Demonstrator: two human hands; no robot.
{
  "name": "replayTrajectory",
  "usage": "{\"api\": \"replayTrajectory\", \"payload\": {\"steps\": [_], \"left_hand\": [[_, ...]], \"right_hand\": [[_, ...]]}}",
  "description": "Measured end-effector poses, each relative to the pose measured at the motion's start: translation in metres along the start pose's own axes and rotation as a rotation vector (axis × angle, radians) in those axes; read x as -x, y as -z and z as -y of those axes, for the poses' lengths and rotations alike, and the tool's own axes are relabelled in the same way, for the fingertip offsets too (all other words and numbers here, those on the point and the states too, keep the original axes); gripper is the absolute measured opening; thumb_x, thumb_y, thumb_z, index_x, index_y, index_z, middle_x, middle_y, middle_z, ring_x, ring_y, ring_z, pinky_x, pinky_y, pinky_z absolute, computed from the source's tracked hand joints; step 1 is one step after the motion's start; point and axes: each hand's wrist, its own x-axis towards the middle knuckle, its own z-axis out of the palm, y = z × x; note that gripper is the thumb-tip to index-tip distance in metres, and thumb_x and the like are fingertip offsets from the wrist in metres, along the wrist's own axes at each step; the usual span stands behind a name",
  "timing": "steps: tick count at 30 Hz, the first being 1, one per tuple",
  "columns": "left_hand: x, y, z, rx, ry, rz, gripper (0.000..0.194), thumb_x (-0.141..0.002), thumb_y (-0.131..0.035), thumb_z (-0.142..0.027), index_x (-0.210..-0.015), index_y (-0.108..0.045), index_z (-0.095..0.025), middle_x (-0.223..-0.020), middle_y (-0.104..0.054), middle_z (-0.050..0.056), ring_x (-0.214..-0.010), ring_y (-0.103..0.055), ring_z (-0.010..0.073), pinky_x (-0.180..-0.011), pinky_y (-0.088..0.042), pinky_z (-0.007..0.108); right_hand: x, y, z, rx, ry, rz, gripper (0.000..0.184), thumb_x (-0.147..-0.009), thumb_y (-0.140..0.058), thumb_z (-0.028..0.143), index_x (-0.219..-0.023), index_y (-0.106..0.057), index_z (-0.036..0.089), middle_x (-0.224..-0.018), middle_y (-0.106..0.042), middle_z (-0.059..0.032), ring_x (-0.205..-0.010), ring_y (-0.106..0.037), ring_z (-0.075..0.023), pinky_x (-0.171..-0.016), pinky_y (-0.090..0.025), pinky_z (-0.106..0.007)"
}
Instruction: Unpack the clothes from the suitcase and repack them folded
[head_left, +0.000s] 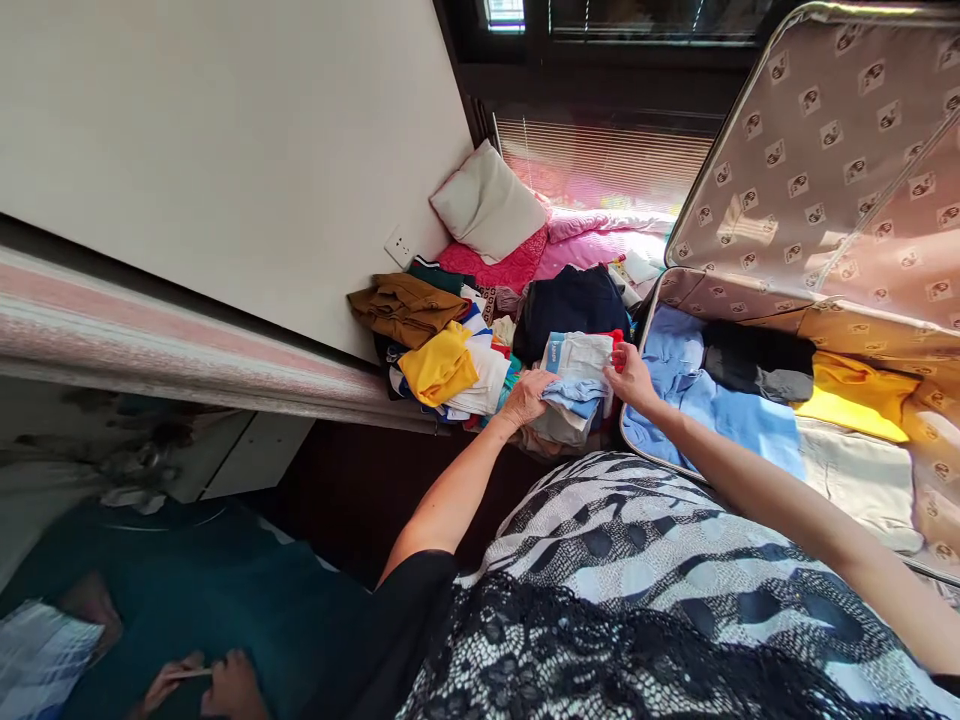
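Observation:
A folded white garment with a blue printed band lies between my two hands, on top of a clothes pile. My left hand is closed on its near left edge, close to a folded light-blue cloth just below. At the right edge, my right hand pinches the same garment beside a bit of red cloth. Dark navy clothing is heaped right behind it. On the left side of the pile sit a yellow garment and a brown one.
To the right, an open suitcase holds folded blue, black, yellow and beige clothes; its patterned lid stands up. A pale cushion leans near the window blind. Another person in a dark green top is at lower left, hands around a small thin object.

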Motion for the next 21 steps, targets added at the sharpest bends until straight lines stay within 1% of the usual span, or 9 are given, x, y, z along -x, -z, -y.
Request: {"api": "replayTrajectory", "payload": {"steps": [3, 5, 7, 9, 12, 15, 17, 19, 21], "left_hand": [[-0.008, 0.005, -0.006, 0.002, 0.006, 0.020, 0.052, -0.087, -0.066, -0.012, -0.137, -0.077, -0.020, -0.127, -0.081, 0.013, -0.118, -0.073, 0.0292, -0.104, -0.053, 0.041], [-0.014, 0.008, -0.008, -0.006, 0.000, 0.040, 0.052, -0.088, -0.065, -0.012, -0.137, -0.078, -0.021, -0.124, -0.081, 0.012, -0.118, -0.073, 0.0292, -0.103, -0.053, 0.041], [-0.017, 0.010, -0.010, -0.014, -0.008, 0.055, 0.048, -0.089, -0.063, -0.012, -0.133, -0.080, -0.021, -0.120, -0.081, 0.012, -0.115, -0.073, 0.0287, -0.102, -0.053, 0.042], [-0.020, 0.011, -0.009, -0.010, -0.021, 0.055, 0.045, -0.089, -0.062, -0.011, -0.129, -0.082, -0.021, -0.120, -0.080, 0.012, -0.114, -0.072, 0.0279, -0.103, -0.054, 0.042], [-0.021, 0.008, -0.006, 0.010, -0.052, 0.037, 0.041, -0.090, -0.062, -0.010, -0.123, -0.083, -0.021, -0.129, -0.078, 0.013, -0.120, -0.068, 0.0276, -0.108, -0.055, 0.045], [-0.023, 0.004, -0.004, -0.002, -0.071, -0.005, 0.029, -0.091, -0.067, -0.014, -0.113, -0.084, -0.020, -0.146, -0.070, 0.015, -0.137, -0.059, 0.0309, -0.119, -0.050, 0.051], [-0.024, 0.003, -0.005, -0.031, -0.057, -0.046, 0.025, -0.090, -0.069, -0.015, -0.110, -0.084, -0.018, -0.159, -0.061, 0.016, -0.151, -0.047, 0.0338, -0.128, -0.042, 0.054], [-0.026, 0.004, -0.007, -0.058, -0.015, -0.087, 0.033, -0.087, -0.071, -0.015, -0.119, -0.082, -0.018, -0.170, -0.050, 0.016, -0.160, -0.036, 0.0356, -0.133, -0.035, 0.056], [-0.029, 0.007, -0.007, -0.075, 0.031, -0.102, 0.051, -0.084, -0.072, -0.015, -0.135, -0.077, -0.019, -0.176, -0.042, 0.015, -0.166, -0.028, 0.0374, -0.135, -0.029, 0.059]], "right_hand": [[-0.023, -0.006, 0.006, 0.004, -0.092, -0.005, 0.065, -0.071, -0.070, 0.034, -0.132, -0.056, 0.019, -0.111, -0.071, -0.0105, -0.096, -0.066, -0.0259, -0.097, -0.057, -0.046], [-0.032, -0.009, 0.009, 0.033, -0.125, -0.022, 0.062, -0.069, -0.073, 0.034, -0.127, -0.058, 0.020, -0.105, -0.069, -0.0075, -0.091, -0.063, -0.0239, -0.095, -0.057, -0.044], [-0.037, -0.010, 0.010, 0.095, -0.119, -0.043, 0.048, -0.068, -0.073, 0.034, -0.113, -0.061, 0.021, -0.096, -0.066, -0.0051, -0.090, -0.060, -0.0237, -0.094, -0.056, -0.043], [-0.041, -0.009, 0.012, 0.173, -0.100, -0.049, 0.032, -0.068, -0.072, 0.033, -0.097, -0.062, 0.023, -0.091, -0.063, -0.0055, -0.093, -0.058, -0.0250, -0.095, -0.055, -0.042], [-0.043, -0.005, 0.018, 0.236, -0.098, -0.015, 0.015, -0.070, -0.067, 0.028, -0.082, -0.059, 0.022, -0.093, -0.064, -0.0082, -0.095, -0.060, -0.0254, -0.096, -0.053, -0.042], [-0.037, -0.003, 0.026, 0.183, -0.008, 0.060, 0.010, -0.073, -0.063, 0.026, -0.077, -0.054, 0.022, -0.094, -0.068, -0.0083, -0.095, -0.062, -0.0251, -0.100, -0.052, -0.043], [-0.026, -0.003, 0.031, 0.043, 0.092, 0.158, 0.013, -0.073, -0.063, 0.026, -0.079, -0.052, 0.023, -0.099, -0.072, -0.0083, -0.102, -0.065, -0.0261, -0.103, -0.052, -0.045], [-0.011, -0.004, 0.034, -0.117, 0.167, 0.305, 0.016, -0.073, -0.063, 0.028, -0.082, -0.051, 0.024, -0.108, -0.075, -0.0091, -0.109, -0.067, -0.0266, -0.101, -0.055, -0.044], [0.005, -0.005, 0.034, -0.241, 0.203, 0.462, 0.017, -0.074, -0.062, 0.030, -0.085, -0.051, 0.024, -0.110, -0.076, -0.0098, -0.114, -0.070, -0.0271, -0.099, -0.057, -0.043]]}}
